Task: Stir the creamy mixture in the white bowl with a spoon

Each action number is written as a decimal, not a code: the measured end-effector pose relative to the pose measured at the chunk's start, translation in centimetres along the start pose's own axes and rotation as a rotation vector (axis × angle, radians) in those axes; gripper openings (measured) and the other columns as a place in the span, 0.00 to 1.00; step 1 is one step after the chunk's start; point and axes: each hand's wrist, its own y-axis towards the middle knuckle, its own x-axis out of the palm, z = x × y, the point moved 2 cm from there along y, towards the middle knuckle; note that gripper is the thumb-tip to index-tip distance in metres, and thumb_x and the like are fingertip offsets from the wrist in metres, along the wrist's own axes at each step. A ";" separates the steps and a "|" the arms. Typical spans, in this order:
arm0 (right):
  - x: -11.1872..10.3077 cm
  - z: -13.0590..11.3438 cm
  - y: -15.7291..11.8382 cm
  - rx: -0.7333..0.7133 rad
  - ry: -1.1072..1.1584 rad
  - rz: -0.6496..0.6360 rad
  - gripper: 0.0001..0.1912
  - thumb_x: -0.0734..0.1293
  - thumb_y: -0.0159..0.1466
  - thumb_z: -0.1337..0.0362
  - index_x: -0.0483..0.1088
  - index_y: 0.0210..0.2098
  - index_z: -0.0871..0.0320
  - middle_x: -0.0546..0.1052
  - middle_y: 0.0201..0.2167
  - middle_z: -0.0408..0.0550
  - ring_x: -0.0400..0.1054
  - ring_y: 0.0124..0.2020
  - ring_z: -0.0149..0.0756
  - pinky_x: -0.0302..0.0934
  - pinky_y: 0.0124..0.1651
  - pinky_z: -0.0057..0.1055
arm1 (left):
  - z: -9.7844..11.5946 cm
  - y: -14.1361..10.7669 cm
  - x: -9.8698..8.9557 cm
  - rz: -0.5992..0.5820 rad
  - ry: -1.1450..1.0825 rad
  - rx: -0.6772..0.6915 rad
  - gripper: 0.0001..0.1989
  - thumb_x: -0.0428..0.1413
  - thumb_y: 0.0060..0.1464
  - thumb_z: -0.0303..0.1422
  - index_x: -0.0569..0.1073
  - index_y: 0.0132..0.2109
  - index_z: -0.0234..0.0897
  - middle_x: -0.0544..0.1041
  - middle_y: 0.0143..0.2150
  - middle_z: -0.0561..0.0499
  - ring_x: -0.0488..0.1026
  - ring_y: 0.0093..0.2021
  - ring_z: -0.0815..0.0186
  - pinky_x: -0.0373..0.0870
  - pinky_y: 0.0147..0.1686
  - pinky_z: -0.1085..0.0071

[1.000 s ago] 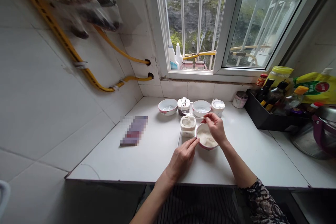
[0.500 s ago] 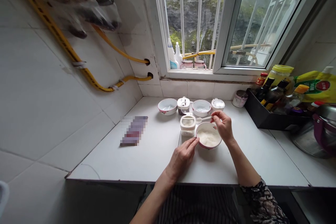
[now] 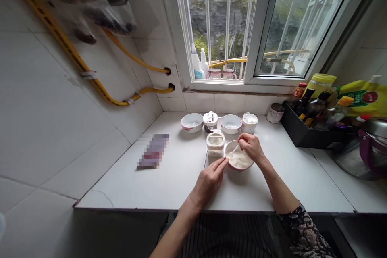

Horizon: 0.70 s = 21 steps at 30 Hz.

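Observation:
My right hand (image 3: 251, 148) pinches a small white spoon (image 3: 236, 148), its lower end in the pale powder (image 3: 241, 160) inside a patterned white bowl (image 3: 239, 169). At the bowl's left side, my left hand (image 3: 209, 178) has its fingers together and holds the rim; the thumb is mostly hidden. Just left of that bowl stands a white-lidded container (image 3: 215, 151) with pale contents. Behind it are a second lidded container (image 3: 210, 121) with dark contents, a bowl (image 3: 191, 129) on the left, another bowl (image 3: 231, 129), and a third lidded container (image 3: 249, 124).
A black box (image 3: 313, 139) of bottles stands at right, with a small jar (image 3: 275, 113) beside it and a metal pot (image 3: 356, 159) in front. A blurred purple item (image 3: 153, 153) lies on the white counter (image 3: 127, 189). A window is behind; yellow pipes (image 3: 105, 96) run along the wall.
My right hand has brought the spoon from above the back rim down into the powder, moving slightly left and toward me. My left hand stays at the bowl.

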 end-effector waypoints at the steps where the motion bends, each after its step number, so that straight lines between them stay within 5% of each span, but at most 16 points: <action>1: -0.2 0.2 0.1 0.037 0.035 0.016 0.07 0.59 0.49 0.64 0.67 0.19 0.55 0.67 0.12 0.40 0.60 0.18 0.31 0.55 0.25 0.28 | 0.0 0.0 0.0 -0.002 -0.001 0.001 0.27 0.44 0.62 0.19 0.62 0.66 0.37 0.76 0.55 0.42 0.76 0.53 0.62 0.78 0.50 0.67; 10: -1.2 1.6 1.0 0.213 0.334 0.066 0.06 0.60 0.44 0.63 0.67 0.17 0.56 0.64 0.09 0.38 0.56 0.15 0.29 0.52 0.21 0.27 | 0.0 0.0 0.1 0.017 0.003 0.012 0.25 0.44 0.62 0.19 0.64 0.64 0.35 0.76 0.55 0.42 0.76 0.53 0.61 0.78 0.49 0.67; 21: -0.9 1.0 1.0 0.349 0.567 0.062 0.07 0.64 0.44 0.62 0.69 0.22 0.57 0.72 0.15 0.43 0.63 0.20 0.32 0.51 0.21 0.28 | 0.1 0.1 0.1 0.031 0.007 0.016 0.24 0.45 0.62 0.19 0.66 0.63 0.34 0.76 0.54 0.41 0.77 0.52 0.61 0.78 0.49 0.67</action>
